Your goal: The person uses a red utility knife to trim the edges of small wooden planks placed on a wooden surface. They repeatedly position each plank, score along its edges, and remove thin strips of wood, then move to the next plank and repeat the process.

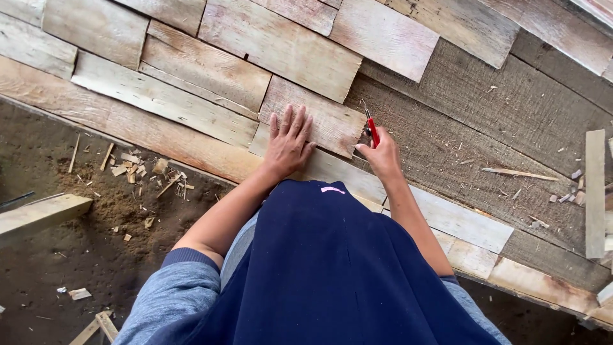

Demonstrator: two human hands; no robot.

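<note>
My left hand (288,142) lies flat, fingers spread, on a short pale wooden board (319,115) set among overlapping boards. My right hand (382,156) grips a red pencil-like marker (372,130), its tip touching the right end of that same board. Both forearms reach out from grey sleeves over my dark blue garment. Below the board lies a long pale plank (460,220) running down to the right.
Rough bare grey wood (498,121) lies to the right, with a splinter (517,172) and a narrow upright strip (594,191). Wood chips (143,169) are scattered on the dirt floor at left, near a loose timber piece (38,214).
</note>
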